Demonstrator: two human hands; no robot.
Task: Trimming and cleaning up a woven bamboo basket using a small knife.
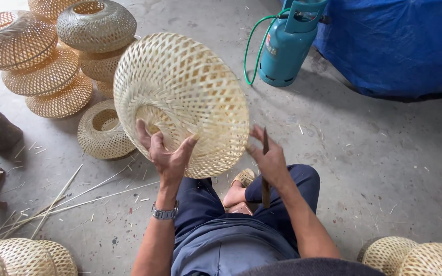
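Concrete floor (384,168) of a workshop: a seated person holds a pale woven bamboo lampshade (180,97) tilted above the knees. Its round opening faces down-left, where the left hand (166,153) hooks fingers over the rim, clasping it. At the lower right edge, the right hand (269,158) touches the weave while closed around a dark knife (265,168), blade up. Finished shades (52,56) stack at far left, bamboo strips (67,197) lie beside them, and a teal gas cylinder (285,46) stands behind, with open floor to the right.
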